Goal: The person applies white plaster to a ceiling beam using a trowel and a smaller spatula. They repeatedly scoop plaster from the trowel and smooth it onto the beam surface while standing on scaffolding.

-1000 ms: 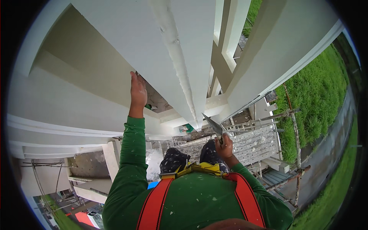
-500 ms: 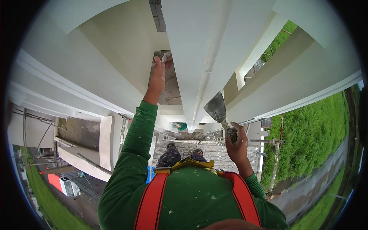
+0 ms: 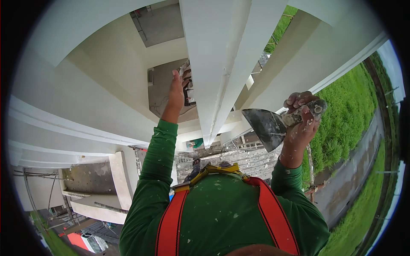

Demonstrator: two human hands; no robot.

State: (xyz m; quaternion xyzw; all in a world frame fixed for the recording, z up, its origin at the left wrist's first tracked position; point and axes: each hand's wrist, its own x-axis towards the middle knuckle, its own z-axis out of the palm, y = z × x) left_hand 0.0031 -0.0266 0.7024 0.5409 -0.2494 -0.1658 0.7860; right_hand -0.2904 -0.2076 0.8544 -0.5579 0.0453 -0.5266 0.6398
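My right hand (image 3: 301,123) is wrapped round the handle of a putty knife (image 3: 267,128), whose wide, smeared blade points left toward a white beam (image 3: 213,64). My left hand (image 3: 174,96) is raised at the left edge of that beam, thumb up and fingers curled on the side toward it. Something pale and dark shows by those fingers, partly hidden, and I cannot make out what it is. A rough line runs along the length of the beam. Both hands and green sleeves bear whitish specks.
Below my body lies a spattered scaffold platform (image 3: 252,164). Pale wall surfaces (image 3: 98,85) curve along the left. A red harness strap (image 3: 171,222) crosses my chest. Far below are grass (image 3: 350,123), a paved strip (image 3: 350,183) and a red and white vehicle (image 3: 87,242). Someone in green (image 3: 196,143) appears lower down.
My right hand has moved up and right and turned, bringing the putty knife closer with its blade pointing left. The left hand stays by the beam's edge while the whole view has shifted.
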